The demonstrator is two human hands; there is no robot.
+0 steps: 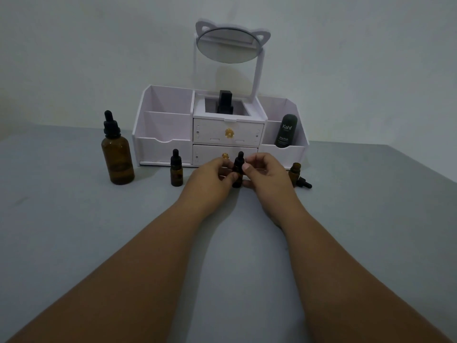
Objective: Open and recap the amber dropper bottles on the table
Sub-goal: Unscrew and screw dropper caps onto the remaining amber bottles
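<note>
Pinching the small amber bottle [236, 181] low down, the left hand [210, 175] is holding it upright (on the table [74, 219]) while the right hand [268, 178] is pinching its black cap [239, 160].

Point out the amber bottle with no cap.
The rightmost bottle; its cap lies beside it. The other three, including the held bottle, are capped.

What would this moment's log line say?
left hand pinches middle amber dropper bottle | right hand pinches it too | capped | rightmost bottle open, dropper cap beside
</note>
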